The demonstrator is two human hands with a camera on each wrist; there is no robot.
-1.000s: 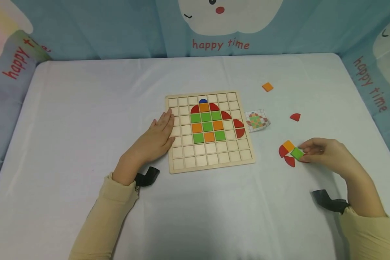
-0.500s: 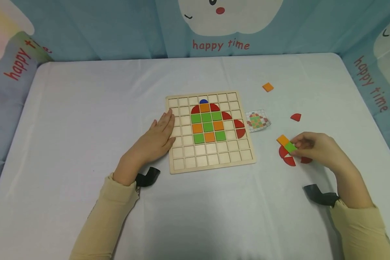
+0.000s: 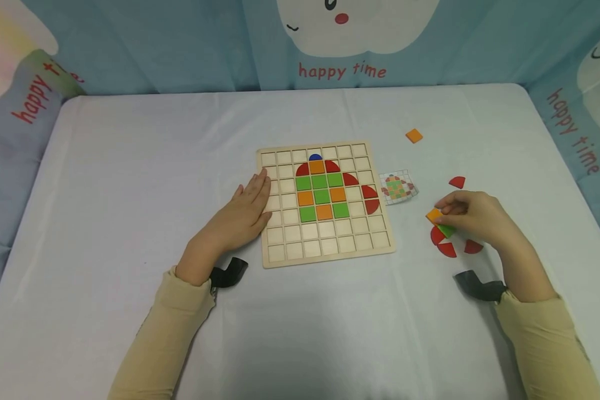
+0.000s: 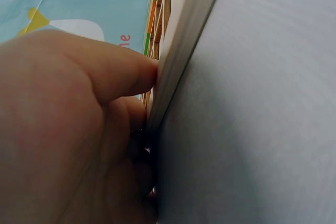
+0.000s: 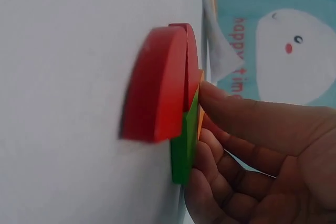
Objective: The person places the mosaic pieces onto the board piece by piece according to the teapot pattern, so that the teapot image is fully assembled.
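Note:
In the head view my left hand (image 3: pixel 235 222) rests on the left rim of a wooden grid board (image 3: pixel 330 258), fingers straight. Coloured tiles fill some middle cells: green and orange squares, red quarter circles and a blue half circle. To the board's right, my right hand (image 3: pixel 480 216) pinches an orange square tile (image 3: pixel 432 215) between thumb and fingers. A green square tile (image 3: pixel 448 231) lies against it, partly under the fingers. Close by are red quarter-circle tiles (image 3: pixel 447 250). In the right wrist view the thumb tip is at the edge of the green tile (image 5: pixel 182 156) and the orange one.
A small printed pattern card (image 3: pixel 398 187) lies at the board's right edge. Farther back on the white table are a loose orange square (image 3: pixel 414 135) and a red quarter circle (image 3: pixel 457 182). A blue printed curtain (image 3: pixel 180 50) stands behind the table.
My right hand has moved left and away from me, from the green tile to the orange one. Both tiles shifted slightly left and back. My left hand stays on the board.

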